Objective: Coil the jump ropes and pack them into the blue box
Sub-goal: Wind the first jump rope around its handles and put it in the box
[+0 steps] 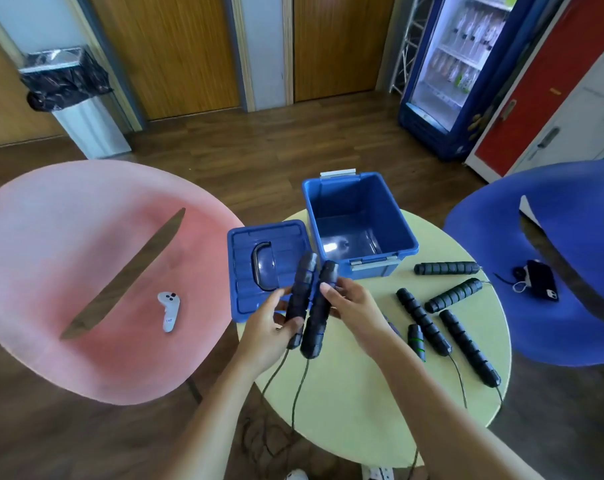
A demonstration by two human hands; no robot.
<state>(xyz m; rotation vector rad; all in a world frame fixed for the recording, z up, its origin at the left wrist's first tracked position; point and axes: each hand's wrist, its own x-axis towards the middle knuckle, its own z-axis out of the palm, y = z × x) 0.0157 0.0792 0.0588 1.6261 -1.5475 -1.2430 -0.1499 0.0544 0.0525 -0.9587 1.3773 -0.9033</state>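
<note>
Above the table's left side I hold two black ribbed jump-rope handles side by side. My left hand (269, 327) grips the left handle (301, 292) and my right hand (352, 303) grips the right handle (319, 317). Their thin cords (295, 400) hang off the table's front edge toward the floor. The blue box (397, 216) stands open and empty at the back of the round table (362, 410). Its blue lid (245, 282) lies left of it, partly behind the handles.
Several more black handles (465, 294) with cords lie on the table's right half. A pink chair (86, 271) with a white controller (169, 310) stands left; a blue chair (570, 271) with a dark phone (541, 280) stands right. A bin and a fridge stand at the back.
</note>
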